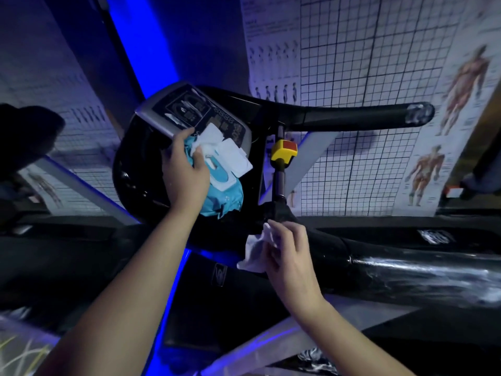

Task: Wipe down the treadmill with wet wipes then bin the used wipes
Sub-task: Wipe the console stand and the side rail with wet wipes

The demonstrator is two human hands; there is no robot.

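A blue wet-wipe pack [226, 198] lies on the treadmill console [151, 115] with its white flap lid [234, 157] open. My left hand [185, 172] rests on the pack and pinches a fresh white wipe [210, 137] sticking out of it. Lower down, my right hand [287, 251] holds a crumpled white wipe [256, 252] against the black frame near the base of the console post. The black handrail [352, 115] runs to the right above.
A yellow block with a red stop button [284, 151] sits on the post right of the pack. A second black rail [420, 270] stretches right, with a wet sheen. Grid charts and anatomy posters [466, 77] cover the wall behind. A blue light strip [151, 44] glows at left.
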